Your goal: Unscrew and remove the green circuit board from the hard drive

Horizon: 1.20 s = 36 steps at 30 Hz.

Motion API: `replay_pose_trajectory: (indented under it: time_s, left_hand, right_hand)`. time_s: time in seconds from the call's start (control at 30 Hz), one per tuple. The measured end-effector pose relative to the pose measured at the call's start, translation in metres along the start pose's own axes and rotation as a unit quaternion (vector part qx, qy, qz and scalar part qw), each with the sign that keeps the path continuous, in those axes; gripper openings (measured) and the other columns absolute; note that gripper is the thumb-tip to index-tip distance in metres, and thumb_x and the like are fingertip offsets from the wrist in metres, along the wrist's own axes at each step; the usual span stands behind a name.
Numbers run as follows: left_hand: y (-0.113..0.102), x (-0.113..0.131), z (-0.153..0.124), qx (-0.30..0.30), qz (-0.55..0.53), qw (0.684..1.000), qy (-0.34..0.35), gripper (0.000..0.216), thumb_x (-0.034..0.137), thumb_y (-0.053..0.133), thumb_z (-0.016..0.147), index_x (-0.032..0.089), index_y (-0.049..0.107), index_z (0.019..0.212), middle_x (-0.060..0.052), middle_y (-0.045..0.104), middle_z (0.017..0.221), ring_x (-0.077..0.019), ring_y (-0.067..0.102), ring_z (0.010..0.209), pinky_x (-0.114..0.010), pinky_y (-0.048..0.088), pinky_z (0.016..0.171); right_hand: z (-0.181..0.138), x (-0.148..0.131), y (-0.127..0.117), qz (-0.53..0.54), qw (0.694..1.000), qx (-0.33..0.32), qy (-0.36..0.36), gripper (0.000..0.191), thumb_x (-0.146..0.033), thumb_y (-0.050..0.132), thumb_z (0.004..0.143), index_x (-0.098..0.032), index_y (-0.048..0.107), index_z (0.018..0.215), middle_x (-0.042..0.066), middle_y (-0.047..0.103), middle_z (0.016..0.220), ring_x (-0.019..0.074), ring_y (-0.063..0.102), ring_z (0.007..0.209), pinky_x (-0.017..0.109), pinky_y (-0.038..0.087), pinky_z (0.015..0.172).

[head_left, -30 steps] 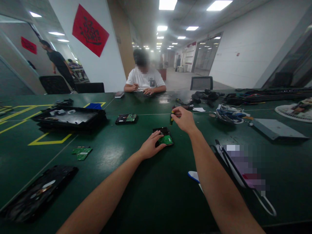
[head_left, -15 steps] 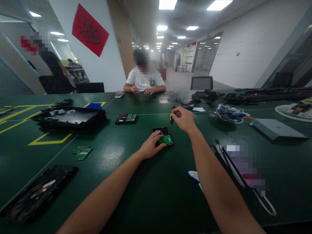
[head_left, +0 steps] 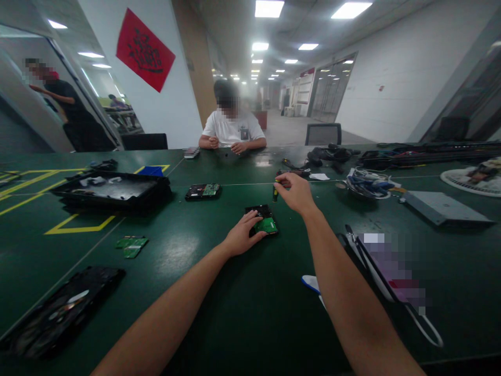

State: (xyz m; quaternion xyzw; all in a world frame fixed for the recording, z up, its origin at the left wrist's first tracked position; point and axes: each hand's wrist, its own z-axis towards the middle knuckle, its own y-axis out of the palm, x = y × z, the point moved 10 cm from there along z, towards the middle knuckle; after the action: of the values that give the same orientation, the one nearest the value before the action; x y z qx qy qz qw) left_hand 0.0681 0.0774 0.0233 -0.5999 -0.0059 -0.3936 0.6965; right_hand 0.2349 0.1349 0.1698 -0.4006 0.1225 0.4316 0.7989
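At the centre of the frame, the left hand (head_left: 243, 234) is holding down the drive-like unit (head_left: 264, 211) on the dark green table (head_left: 219, 308), fingers lying over its left part and thumb bracing its near edge. The unit is looking stiff and probably dense for its size; its exposed green board (head_left: 268, 225) is likely being the fragile part, so the black side edges are offering the safer hold. Just above its right edge, a small screwdriver (head_left: 275, 193) is standing near-upright, its dark, yellow-topped handle seeming light and rigid; the right hand (head_left: 295, 190) is pinching its top. Further right, a smooth blue-and-white implement (head_left: 310, 282) is showing partly behind the forearm (head_left: 344, 271), pliant cables (head_left: 366, 181) are bunching in a tangle, and a flat grey box (head_left: 448, 205) is presenting a plain, metallic-looking top.
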Motion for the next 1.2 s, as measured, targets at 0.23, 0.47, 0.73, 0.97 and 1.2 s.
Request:
replay_pose_trajectory:
  time_s: [0.23,0.47,0.73,0.97,1.2]
  left_hand:
    - [-0.0010,0.0018,-0.0004,-0.002,0.005,1.000,0.003,0.066,0.060,0.054,0.094,0.020,0.051,0.146,-0.012,0.036,0.163,-0.0288,0.027,0.154,-0.048,0.025,0.126]
    - [-0.0014,0.0012,-0.0005,0.001,0.005,1.000,-0.001,0.066,0.062,0.054,0.094,0.020,0.052,0.145,-0.012,0.036,0.163,-0.0290,0.028,0.153,-0.048,0.025,0.126]
    - [-0.0016,0.0013,-0.0004,-0.001,0.000,1.000,-0.002,0.066,0.061,0.055,0.093,0.021,0.052,0.145,-0.011,0.036,0.163,-0.0300,0.028,0.153,-0.050,0.027,0.125]
    - [-0.0018,0.0015,-0.0003,0.003,-0.004,1.000,-0.003,0.066,0.061,0.057,0.092,0.021,0.053,0.145,-0.011,0.037,0.163,-0.0302,0.029,0.153,-0.049,0.028,0.125]
    - [-0.0036,0.0034,-0.0014,0.003,-0.004,1.000,-0.001,0.066,0.061,0.055,0.093,0.020,0.053,0.145,-0.013,0.037,0.162,-0.0296,0.029,0.153,-0.048,0.027,0.126]
  right_hand:
    - [0.0000,0.0034,0.0031,0.010,1.000,-0.005,-0.002,0.020,-0.023,0.067,0.085,-0.019,0.071,0.104,0.008,0.074,0.103,0.0210,0.072,0.089,0.039,0.060,0.085]
    - [0.0001,0.0021,0.0005,0.013,1.000,0.002,0.001,0.016,-0.026,0.069,0.084,-0.019,0.070,0.099,0.008,0.073,0.099,0.0211,0.072,0.085,0.039,0.060,0.083]
    - [-0.0007,0.0020,-0.0013,0.005,1.000,0.003,0.012,0.015,-0.022,0.067,0.084,-0.020,0.069,0.099,0.007,0.074,0.099,0.0211,0.072,0.086,0.039,0.060,0.084]
    - [0.0003,0.0016,0.0017,-0.003,1.000,-0.004,0.000,0.019,-0.023,0.064,0.087,-0.020,0.071,0.104,0.008,0.073,0.101,0.0209,0.071,0.088,0.039,0.060,0.085]
    - [-0.0008,-0.0003,-0.0028,0.008,1.000,0.006,0.022,0.013,-0.025,0.067,0.084,-0.019,0.068,0.096,0.007,0.074,0.095,0.0206,0.072,0.085,0.038,0.060,0.083]
